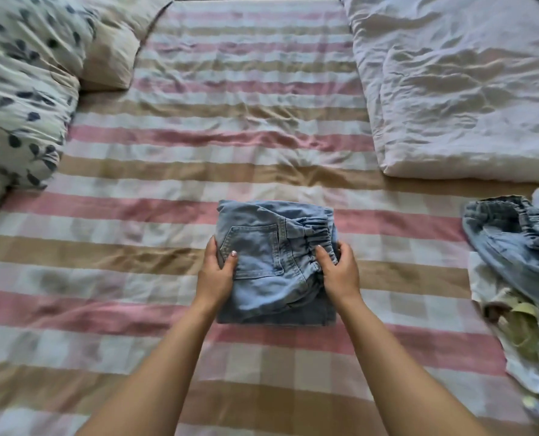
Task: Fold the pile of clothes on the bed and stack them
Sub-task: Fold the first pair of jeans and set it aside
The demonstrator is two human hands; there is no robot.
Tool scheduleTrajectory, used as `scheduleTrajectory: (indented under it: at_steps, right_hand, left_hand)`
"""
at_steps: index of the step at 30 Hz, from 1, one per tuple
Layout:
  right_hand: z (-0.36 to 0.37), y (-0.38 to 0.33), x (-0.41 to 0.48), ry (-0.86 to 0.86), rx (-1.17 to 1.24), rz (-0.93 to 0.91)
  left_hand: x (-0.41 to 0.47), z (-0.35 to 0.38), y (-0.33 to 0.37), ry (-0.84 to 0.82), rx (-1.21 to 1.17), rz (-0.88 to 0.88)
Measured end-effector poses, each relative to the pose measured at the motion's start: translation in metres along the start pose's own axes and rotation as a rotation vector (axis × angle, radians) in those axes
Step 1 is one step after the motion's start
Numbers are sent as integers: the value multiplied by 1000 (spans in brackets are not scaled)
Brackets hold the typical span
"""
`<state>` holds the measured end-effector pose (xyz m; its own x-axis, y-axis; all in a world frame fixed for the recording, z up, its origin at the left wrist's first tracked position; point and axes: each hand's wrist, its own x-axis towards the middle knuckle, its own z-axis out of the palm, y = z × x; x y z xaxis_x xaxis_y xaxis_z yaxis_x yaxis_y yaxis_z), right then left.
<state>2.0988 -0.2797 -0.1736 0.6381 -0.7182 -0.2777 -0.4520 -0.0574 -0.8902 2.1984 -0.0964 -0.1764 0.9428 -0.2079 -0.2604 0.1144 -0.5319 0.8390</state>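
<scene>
A folded pair of light-blue jeans (263, 247) lies in a compact square in the middle of the bed, back pocket and elastic waistband facing up. My left hand (215, 272) grips its left edge, thumb on top by the pocket. My right hand (337, 269) holds the right side at the gathered waistband. At the right edge of the bed lies an unfolded heap: another pair of light-blue jeans (520, 243) over a white garment with pale-yellow trim (520, 322).
The bed (230, 136) has a pink, tan and white checked sheet. A folded white duvet (463, 89) sits at the back right. A leaf-print pillow (19, 89) and a beige pillow (114, 48) lie at the back left.
</scene>
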Motion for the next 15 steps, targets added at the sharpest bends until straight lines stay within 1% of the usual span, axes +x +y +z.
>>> scheduleTrajectory:
  at_steps: [2,5,8,11,13,15]
  right_hand:
    - [20,9,23,1,-32,29]
    - [35,29,38,-5,-110,114]
    - [37,40,31,28,-212,66]
    - [31,45,14,5,-334,24]
    - [27,48,5,-32,-428,68]
    - [25,47,1,-74,-509,128]
  left_hand:
    - [26,6,-10,-18,35,-13]
    - [40,20,-33,-55,121,-36]
    - [31,27,-49,-28,187,23]
    - [15,27,-57,18,267,71]
    - [4,27,-61,16,379,52]
    - [0,26,-60,-32,556,-2]
